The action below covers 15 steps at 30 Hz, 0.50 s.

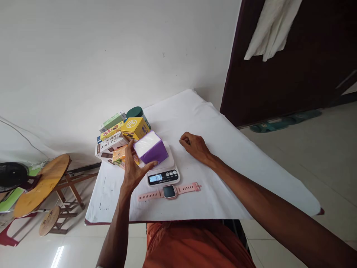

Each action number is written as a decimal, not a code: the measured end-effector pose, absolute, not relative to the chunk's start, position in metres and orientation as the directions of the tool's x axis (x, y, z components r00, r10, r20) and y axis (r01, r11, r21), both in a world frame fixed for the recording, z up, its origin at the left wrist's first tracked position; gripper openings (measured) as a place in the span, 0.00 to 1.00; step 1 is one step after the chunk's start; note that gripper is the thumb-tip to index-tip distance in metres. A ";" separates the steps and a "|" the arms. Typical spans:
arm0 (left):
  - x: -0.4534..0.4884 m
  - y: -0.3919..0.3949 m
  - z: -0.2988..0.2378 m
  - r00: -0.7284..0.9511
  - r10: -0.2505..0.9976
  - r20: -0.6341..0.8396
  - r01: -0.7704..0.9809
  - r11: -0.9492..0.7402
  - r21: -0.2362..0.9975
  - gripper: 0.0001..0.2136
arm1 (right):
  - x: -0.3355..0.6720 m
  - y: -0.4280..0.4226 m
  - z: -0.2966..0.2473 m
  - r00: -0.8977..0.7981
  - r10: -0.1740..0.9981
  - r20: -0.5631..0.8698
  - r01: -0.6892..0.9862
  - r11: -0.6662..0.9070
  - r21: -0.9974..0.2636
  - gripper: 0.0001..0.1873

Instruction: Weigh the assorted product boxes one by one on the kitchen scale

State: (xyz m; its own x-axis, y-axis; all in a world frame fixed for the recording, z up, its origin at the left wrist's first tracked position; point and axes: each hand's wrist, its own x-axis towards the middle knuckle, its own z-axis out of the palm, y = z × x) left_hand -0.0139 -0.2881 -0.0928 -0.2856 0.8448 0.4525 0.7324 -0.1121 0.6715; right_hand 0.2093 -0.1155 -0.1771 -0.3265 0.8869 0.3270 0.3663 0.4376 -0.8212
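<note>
My left hand point(135, 165) grips a purple and white tissue pack point(151, 148), with the thumb on its near side and the fingers at its left. The pack sits tilted over a white digital scale point(170, 160), whose lit display shows what looks like 363; I cannot tell how much of it rests on the plate. Right of the scale, my right hand point(195, 146) lies on the cloth with fingers curled in and nothing visible in them. A pink-strapped smartwatch point(169, 191) is stretched flat in front of the scale.
Left of the pack crowd a yellow box point(135, 127), a white "Su-per Meal" box point(107, 147), an orange packet point(119, 153), a green box point(113, 121) and a green-lidded tub point(134, 112). White cloth covers the table point(223, 186). Wooden stools point(49, 220) stand at left.
</note>
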 end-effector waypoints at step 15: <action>-0.009 -0.219 -0.002 0.027 0.955 0.296 0.956 -0.111 0.272 0.25 | 0.208 -0.113 -0.182 -0.307 0.895 0.323 0.363 0.424 -0.830 0.02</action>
State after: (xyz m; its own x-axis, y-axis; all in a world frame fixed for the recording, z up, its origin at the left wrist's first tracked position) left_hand -0.0094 -0.2195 -0.0019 0.0270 0.9548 0.2960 0.9559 -0.1113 0.2719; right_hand 0.2081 -0.1129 -0.1824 -0.3075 0.8951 0.3229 0.3634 0.4241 -0.8295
